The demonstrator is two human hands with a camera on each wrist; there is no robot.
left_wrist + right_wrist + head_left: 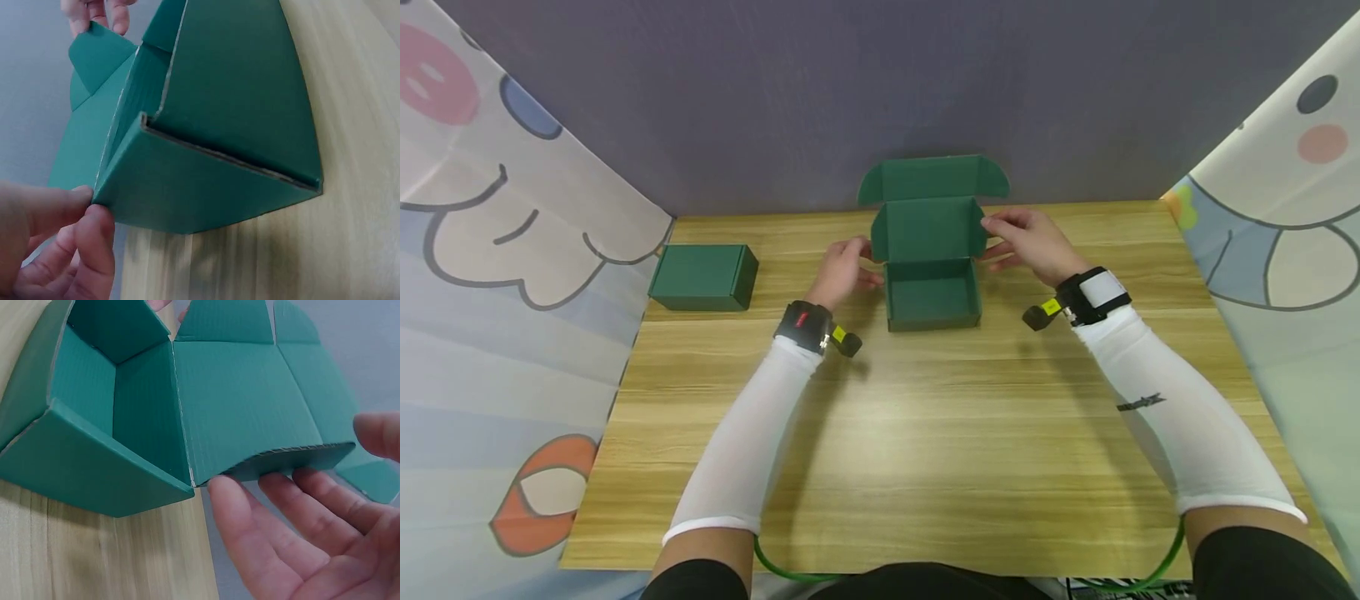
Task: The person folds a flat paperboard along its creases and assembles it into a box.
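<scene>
Both hands (940, 250) touching open box (932, 296) flaps

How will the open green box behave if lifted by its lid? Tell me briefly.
The open green box looks like thin corrugated card, so probably light. Its lid and side flaps hinge on creases, so they would likely flop. Empty, it may slide easily on the table.

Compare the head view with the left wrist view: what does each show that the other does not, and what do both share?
Only the head view shows the closed green box at the table's left, both white sleeves, the patterned curtains and the right hand whole. Only the left wrist view shows, close up, the left hand's fingers pinching the side flap's corner and the cardboard's raw edges. Both show the open green box on the wooden table with a hand at either side of its lid.
</scene>
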